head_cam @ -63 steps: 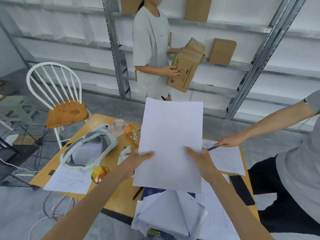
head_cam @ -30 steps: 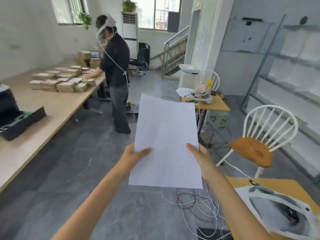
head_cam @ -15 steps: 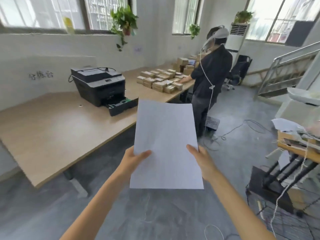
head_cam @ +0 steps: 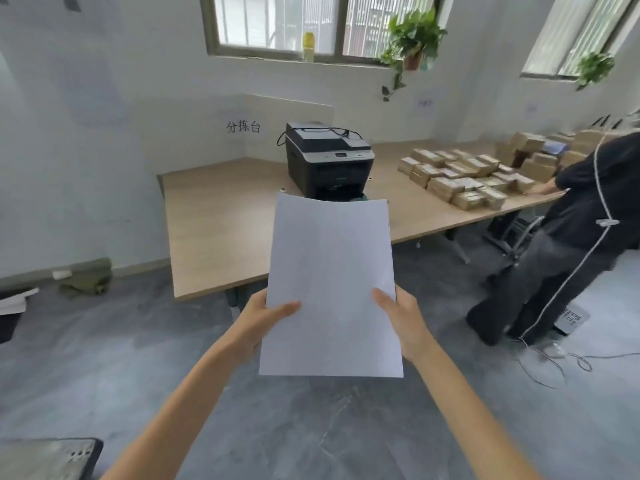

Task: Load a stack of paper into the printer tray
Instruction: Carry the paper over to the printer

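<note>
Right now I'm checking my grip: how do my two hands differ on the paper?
The left hand holds the paper stack at its left edge, thumb pointing right; the right hand holds the right edge, thumb pointing left. The left thumb reaches further across the sheet. Both grip at about the same height, thumbs on top.

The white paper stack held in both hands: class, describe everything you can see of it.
The white paper stack is plain, blank on its visible face and rectangular, held upright in portrait, its top edge bowing slightly. Its thickness cannot be judged. The left hand and right hand grip its lower side edges, thumbs on the front. It is in mid-air above the grey floor, in front of the long wooden table, and hides the lower front of the black-and-grey printer.
</note>
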`<state>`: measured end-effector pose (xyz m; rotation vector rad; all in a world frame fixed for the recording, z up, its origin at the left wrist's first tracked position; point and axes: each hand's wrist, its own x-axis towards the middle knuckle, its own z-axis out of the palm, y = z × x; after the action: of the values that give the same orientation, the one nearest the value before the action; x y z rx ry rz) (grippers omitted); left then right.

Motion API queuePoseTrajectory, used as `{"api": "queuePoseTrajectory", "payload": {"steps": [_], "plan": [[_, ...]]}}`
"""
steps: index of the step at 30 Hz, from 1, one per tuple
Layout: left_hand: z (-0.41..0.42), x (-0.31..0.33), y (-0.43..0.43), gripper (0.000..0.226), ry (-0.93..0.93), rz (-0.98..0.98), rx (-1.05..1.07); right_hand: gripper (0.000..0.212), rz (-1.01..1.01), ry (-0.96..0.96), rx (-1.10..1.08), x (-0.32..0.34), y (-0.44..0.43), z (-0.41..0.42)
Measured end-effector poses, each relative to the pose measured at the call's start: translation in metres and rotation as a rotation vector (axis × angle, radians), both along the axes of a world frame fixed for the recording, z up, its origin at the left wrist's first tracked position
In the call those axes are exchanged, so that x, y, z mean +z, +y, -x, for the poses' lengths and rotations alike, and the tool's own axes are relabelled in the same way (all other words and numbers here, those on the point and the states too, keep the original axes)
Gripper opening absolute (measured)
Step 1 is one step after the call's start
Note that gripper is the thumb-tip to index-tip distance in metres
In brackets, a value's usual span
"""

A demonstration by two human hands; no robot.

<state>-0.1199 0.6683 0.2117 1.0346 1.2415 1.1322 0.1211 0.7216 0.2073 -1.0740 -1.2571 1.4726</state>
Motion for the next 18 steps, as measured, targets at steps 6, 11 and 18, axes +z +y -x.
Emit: {"api": "queuePoseTrajectory", "payload": {"steps": [6, 11, 18], "plan": [[0.043, -0.004, 0.009, 0.02, -0.008, 0.018, 0.156, 0.027, -0.013, -0.019, 0.115, -0.003, 0.036, 0.053], [0.091, -0.005, 0.037, 0.022, -0.056, 0.01, 0.215, 0.029, -0.003, -0.003, 0.189, -0.005, 0.077, 0.099], [0.167, 0.002, 0.103, 0.03, -0.045, -0.02, 0.314, 0.029, 0.009, 0.048, 0.203, -0.003, 0.142, 0.175]]}}
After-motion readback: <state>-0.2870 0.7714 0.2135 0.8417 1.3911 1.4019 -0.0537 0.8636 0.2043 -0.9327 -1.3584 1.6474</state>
